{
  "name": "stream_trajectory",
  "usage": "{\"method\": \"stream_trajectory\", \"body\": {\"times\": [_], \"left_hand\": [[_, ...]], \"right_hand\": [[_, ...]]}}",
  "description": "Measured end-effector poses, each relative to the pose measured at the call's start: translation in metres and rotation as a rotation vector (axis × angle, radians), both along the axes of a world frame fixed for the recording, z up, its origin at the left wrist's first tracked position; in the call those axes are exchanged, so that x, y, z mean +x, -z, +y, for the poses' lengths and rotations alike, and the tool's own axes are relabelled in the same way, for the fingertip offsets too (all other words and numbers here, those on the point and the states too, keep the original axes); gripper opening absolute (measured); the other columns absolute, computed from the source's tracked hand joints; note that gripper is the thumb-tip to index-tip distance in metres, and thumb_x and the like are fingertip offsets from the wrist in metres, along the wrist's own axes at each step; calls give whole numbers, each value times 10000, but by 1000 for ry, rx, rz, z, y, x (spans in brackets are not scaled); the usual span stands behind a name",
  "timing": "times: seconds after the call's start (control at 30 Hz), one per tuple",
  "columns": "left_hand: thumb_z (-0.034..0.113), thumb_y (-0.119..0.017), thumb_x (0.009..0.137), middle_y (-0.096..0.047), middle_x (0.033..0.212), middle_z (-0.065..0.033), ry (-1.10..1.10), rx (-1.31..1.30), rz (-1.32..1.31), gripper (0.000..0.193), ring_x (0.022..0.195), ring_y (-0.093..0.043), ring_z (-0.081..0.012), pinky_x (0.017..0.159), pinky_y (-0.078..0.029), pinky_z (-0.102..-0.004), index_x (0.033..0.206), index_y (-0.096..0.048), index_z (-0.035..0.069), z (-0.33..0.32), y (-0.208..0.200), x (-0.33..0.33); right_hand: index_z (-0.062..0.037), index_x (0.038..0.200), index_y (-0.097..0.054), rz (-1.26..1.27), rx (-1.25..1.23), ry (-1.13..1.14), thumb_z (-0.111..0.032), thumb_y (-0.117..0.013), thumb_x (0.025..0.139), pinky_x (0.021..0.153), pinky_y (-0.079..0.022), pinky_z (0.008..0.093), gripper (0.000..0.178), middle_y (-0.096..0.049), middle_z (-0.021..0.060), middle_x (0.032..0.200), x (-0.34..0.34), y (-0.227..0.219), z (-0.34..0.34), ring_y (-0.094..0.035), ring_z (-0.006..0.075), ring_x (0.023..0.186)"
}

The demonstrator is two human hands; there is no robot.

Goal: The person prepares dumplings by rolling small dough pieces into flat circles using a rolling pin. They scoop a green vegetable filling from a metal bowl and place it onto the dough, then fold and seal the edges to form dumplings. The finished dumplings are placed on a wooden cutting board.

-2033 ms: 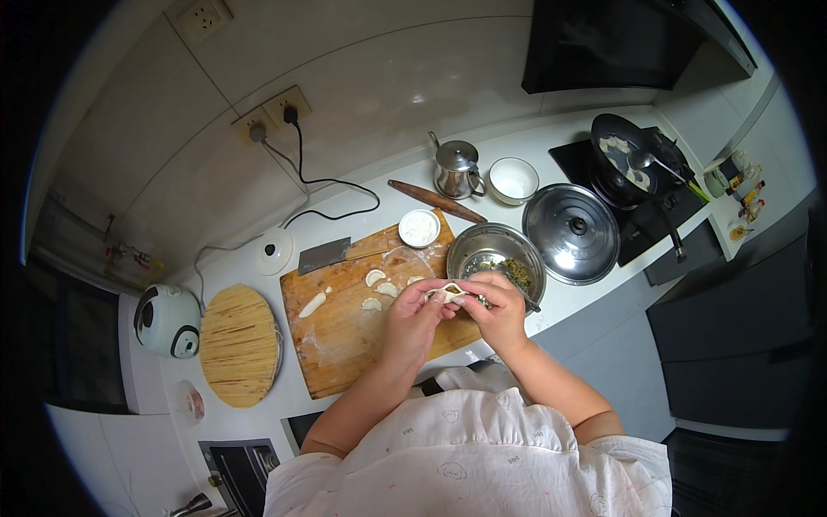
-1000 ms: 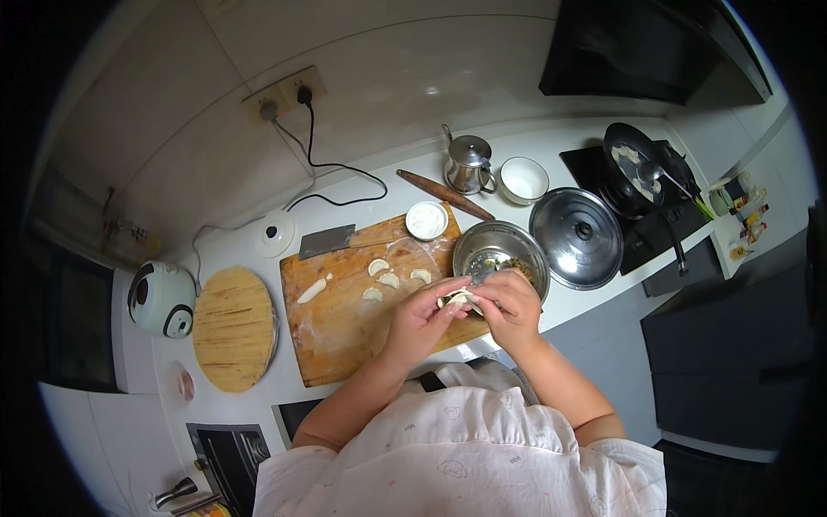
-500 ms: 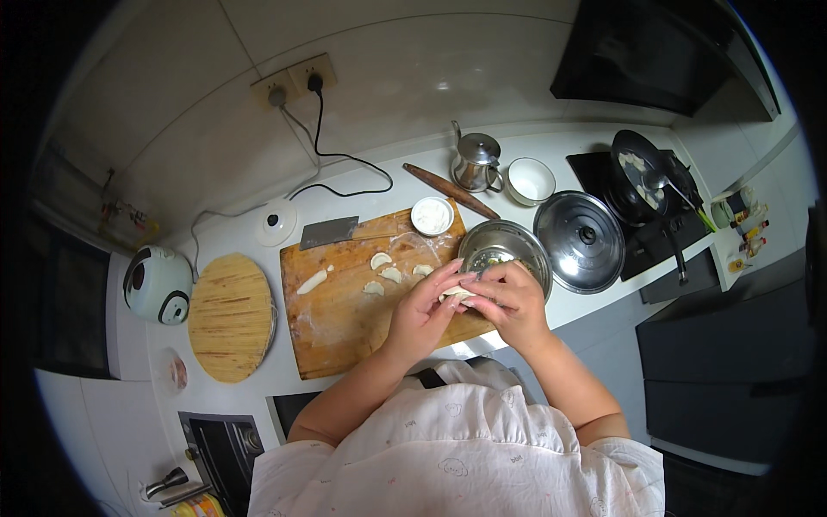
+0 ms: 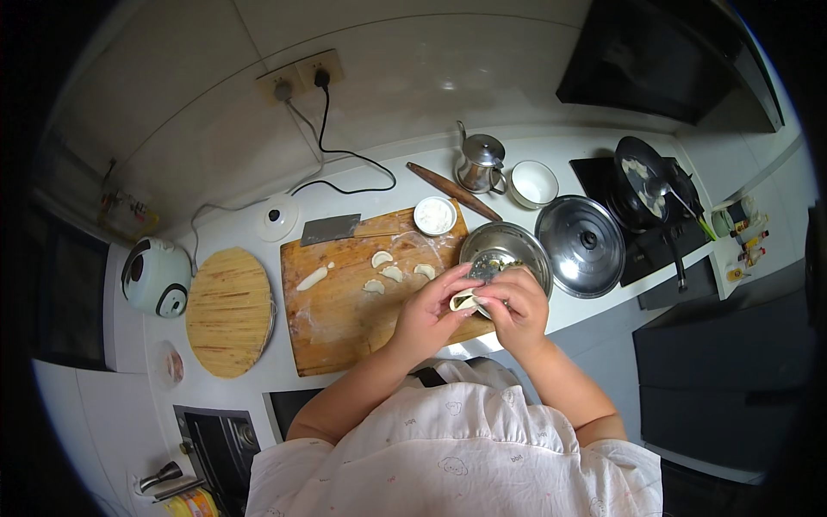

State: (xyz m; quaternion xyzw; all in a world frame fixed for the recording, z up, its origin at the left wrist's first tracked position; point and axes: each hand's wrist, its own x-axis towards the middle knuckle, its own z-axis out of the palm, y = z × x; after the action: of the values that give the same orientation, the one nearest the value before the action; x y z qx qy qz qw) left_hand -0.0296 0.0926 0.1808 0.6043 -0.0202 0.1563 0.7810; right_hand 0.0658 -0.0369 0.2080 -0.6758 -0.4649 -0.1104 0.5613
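Observation:
A small dumpling (image 4: 464,301), its wrapper folded over dark filling, is pinched between my two hands near the board's right end. My left hand (image 4: 424,312) holds its left side; my right hand (image 4: 519,310) grips the right edge with bent fingers. Just beyond them stands a steel bowl (image 4: 534,238) with some greenish filling, partly hidden by my right hand. To the left, several folded dumplings (image 4: 392,273) lie on the floury wooden cutting board (image 4: 336,332), and a pale dough roll (image 4: 312,278) rests farther left.
A cleaver (image 4: 331,229) and a bowl of white flour (image 4: 435,215) lie along the board's far edge. Behind are a rolling pin (image 4: 452,191), steel pot (image 4: 481,164) and white bowl (image 4: 533,184). Rightward, a lid (image 4: 580,246) and a wok (image 4: 635,183); leftward, a round wooden board (image 4: 229,312).
The dumpling has turned between my fingers, so its dark filling and open side now show. My hands have shifted slightly, and the whole view has moved a little.

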Motion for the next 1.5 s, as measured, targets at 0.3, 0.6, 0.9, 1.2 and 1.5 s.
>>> {"method": "stream_trajectory", "body": {"times": [0.3, 0.6, 0.9, 1.2, 1.5], "left_hand": [[-63, -578, 794, -605, 1085, -121, -54, 284, 67, 555, 978, -601, -168, 841, -481, -286, 1316, -418, 37, 12, -5, -5], [-36, -586, 773, -638, 1044, -117, -114, 498, 54, 547, 944, -633, -217, 798, -494, -306, 1289, -456, 87, 17, -20, -8], [-25, -605, 756, -648, 1024, -98, -105, 540, 80, 586, 919, -637, -230, 790, -494, -313, 1303, -441, 105, 17, -21, -11], [9, -633, 760, -653, 1002, -89, -168, 618, 28, 609, 879, -637, -234, 763, -501, -321, 1320, -426, 127, 14, -25, -12], [8, -657, 781, -645, 1000, -68, -38, 347, 95, 449, 867, -610, -123, 746, -491, -261, 1209, -524, 35, 11, -14, -8]], "right_hand": [[-80, 925, -698, -38, -209, -131, -125, -748, 651, 639, -436, 314, 282, -582, 46, 777, 8, -22, -3, -543, 213, 707], [-92, 884, -702, 62, -108, -136, -94, -759, 628, 640, -431, 315, 262, -571, 40, 796, 2, -18, -3, -533, 212, 720], [-95, 842, -681, -178, -167, -217, -106, -752, 628, 647, -433, 322, 226, -564, 36, 809, 6, -29, -1, -532, 215, 723], [-63, 881, -679, 172, -173, -174, -62, -756, 647, 647, -449, 302, 246, -564, 61, 828, -1, -24, -2, -550, 216, 742], [-78, 841, -694, 52, -100, -128, -49, -742, 653, 634, -453, 305, 196, -566, 58, 774, -2, -10, -5, -551, 220, 713]]}}
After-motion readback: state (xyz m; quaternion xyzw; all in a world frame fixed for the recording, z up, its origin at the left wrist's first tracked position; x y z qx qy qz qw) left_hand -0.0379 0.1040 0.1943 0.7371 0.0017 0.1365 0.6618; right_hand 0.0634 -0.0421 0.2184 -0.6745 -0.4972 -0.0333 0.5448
